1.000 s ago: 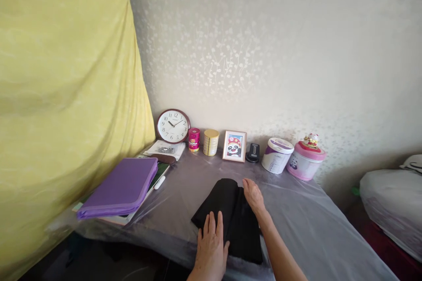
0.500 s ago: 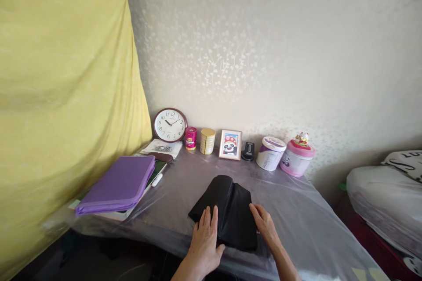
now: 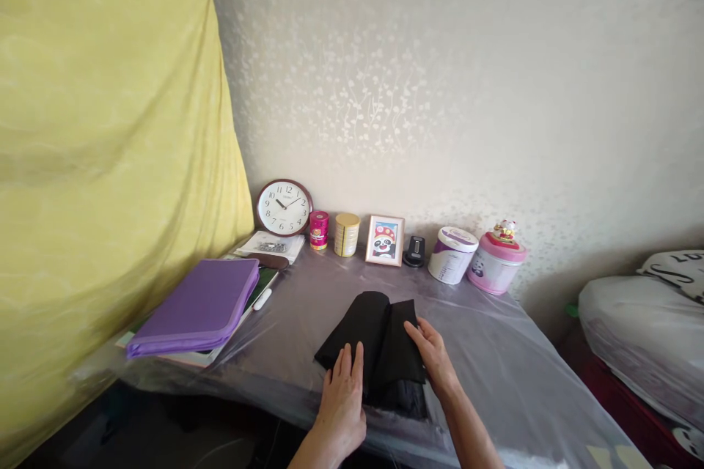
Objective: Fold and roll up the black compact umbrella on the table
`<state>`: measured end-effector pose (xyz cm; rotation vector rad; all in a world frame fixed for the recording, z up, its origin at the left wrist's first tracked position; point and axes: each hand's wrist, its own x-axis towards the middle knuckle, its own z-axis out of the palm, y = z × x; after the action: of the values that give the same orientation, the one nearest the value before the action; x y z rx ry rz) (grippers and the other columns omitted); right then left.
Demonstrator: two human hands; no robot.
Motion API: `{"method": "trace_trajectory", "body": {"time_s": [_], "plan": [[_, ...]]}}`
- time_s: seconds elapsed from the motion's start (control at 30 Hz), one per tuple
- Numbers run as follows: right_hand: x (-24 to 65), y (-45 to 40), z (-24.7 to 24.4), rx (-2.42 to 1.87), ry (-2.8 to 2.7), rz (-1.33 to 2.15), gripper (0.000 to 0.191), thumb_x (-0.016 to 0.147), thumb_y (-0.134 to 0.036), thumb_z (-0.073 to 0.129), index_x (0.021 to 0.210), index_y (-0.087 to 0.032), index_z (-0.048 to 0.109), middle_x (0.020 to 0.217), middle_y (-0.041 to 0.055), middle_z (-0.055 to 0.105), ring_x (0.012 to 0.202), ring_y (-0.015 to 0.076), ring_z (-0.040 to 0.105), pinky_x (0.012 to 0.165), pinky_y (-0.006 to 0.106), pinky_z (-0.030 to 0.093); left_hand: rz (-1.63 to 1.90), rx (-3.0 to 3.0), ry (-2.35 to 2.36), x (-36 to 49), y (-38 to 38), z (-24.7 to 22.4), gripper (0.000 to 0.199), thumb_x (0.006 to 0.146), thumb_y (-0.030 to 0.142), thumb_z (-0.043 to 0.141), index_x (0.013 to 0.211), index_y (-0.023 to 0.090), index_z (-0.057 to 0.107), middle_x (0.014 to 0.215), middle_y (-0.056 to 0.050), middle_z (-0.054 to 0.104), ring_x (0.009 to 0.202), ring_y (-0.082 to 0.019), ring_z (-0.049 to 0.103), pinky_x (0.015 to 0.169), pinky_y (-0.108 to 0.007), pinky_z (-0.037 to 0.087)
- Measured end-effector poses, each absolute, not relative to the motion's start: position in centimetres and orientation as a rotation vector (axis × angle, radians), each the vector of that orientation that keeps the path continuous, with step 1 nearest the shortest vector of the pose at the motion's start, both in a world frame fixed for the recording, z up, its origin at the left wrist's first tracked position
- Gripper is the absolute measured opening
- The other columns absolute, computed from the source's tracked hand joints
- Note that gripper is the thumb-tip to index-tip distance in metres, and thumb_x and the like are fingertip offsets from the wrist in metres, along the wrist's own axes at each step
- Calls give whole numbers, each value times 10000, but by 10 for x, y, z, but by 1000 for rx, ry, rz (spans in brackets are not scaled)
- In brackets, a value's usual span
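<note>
A black, book-like item [image 3: 366,326] with thin dark leaves lies spread near the front edge of the table. My left hand [image 3: 342,399] rests on its left half, palm down, fingers extended. At the right side, my right hand [image 3: 432,355] pinches the outer edge of a black leaf [image 3: 400,352] between thumb and fingers. That leaf is partly raised, and shiny dark material shows beneath its lower edge.
A purple folder [image 3: 198,304] lies on papers at the left. Along the wall stand a clock [image 3: 284,207], a pink tin [image 3: 318,230], a yellow-lidded can [image 3: 347,235], a picture frame [image 3: 384,240], a black device [image 3: 415,252] and two tubs [image 3: 452,256].
My right hand has shifted up and slightly left, lifting the right leaf's edge. My left thumb has drawn in, while that hand stays on the left half.
</note>
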<state>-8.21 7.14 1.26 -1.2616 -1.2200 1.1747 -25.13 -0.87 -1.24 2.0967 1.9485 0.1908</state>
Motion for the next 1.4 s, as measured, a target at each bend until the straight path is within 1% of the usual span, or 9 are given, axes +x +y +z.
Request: {"method": "trace_trajectory", "body": {"time_s": [0.17,0.3,0.47,0.63,0.83,0.97,1.13,1.3,1.4], "plan": [[-113,83,25,-1104,-1211,1280,463,674,-493,642,1004,-169,614,797,40,697,724,212,653,637,306,522,191,2084,1963,-250,-10,-11,957,562,-3,446,1408,166,33,1488,-101,124,1355,-226,165,1056,-373,264],[-137,92,23,-1038,-1155,1359,456,655,-467,668,999,-176,597,739,22,686,662,197,645,610,299,513,275,2092,1952,-252,-6,-25,958,559,37,473,1411,161,52,1490,-91,127,1358,-230,149,1067,-371,240],[-156,104,14,-988,-1164,1380,446,666,-469,653,991,-173,580,692,9,663,607,172,621,575,277,491,375,2076,1903,-257,0,-44,848,584,129,512,1383,114,230,1479,-117,170,1350,-249,168,1076,-364,209],[-165,119,-7,-1189,-1337,1201,484,691,-451,612,1061,-143,559,644,-11,612,580,148,582,512,243,445,480,2094,1876,-259,-1,-48,834,587,163,517,1376,108,251,1437,-132,277,1330,-258,216,1072,-374,208],[-167,130,-19,-1450,-1555,979,487,726,-382,573,1143,-134,535,727,18,627,638,154,595,534,243,454,505,2088,1903,-259,-2,-53,787,611,194,503,1360,90,286,1384,-138,362,1314,-257,244,1069,-369,208],[-167,132,-19,-1485,-1637,1013,480,752,-364,533,1173,-135,500,758,33,639,657,168,614,510,245,471,512,2104,1927,-265,-8,-57,688,690,216,453,1351,100,302,1397,-124,353,1294,-237,293,1044,-351,264],[-168,131,-17,-1475,-1719,1023,489,772,-355,504,1198,-118,463,776,36,642,702,173,621,530,244,480,532,2181,2074,-270,-20,-39,493,777,225,425,1239,55,436,1233,-180,495,1127,-270,473,949,-395,375],[-170,128,-10,-1504,-1870,853,469,789,-336,497,1197,-104,475,687,17,664,743,181,627,667,271,454,860,2274,1967,-259,-22,-8,254,821,176,353,971,172,558,1013,-74,552,935,-203,531,822,-354,439],[-171,125,-4,-1478,-1942,865,459,791,-305,496,1205,-108,471,662,12,683,748,175,640,697,265,438,980,2345,1893,-249,-16,-2,249,808,161,373,971,185,560,1079,-61,538,995,-209,504,876,-375,422]]}}
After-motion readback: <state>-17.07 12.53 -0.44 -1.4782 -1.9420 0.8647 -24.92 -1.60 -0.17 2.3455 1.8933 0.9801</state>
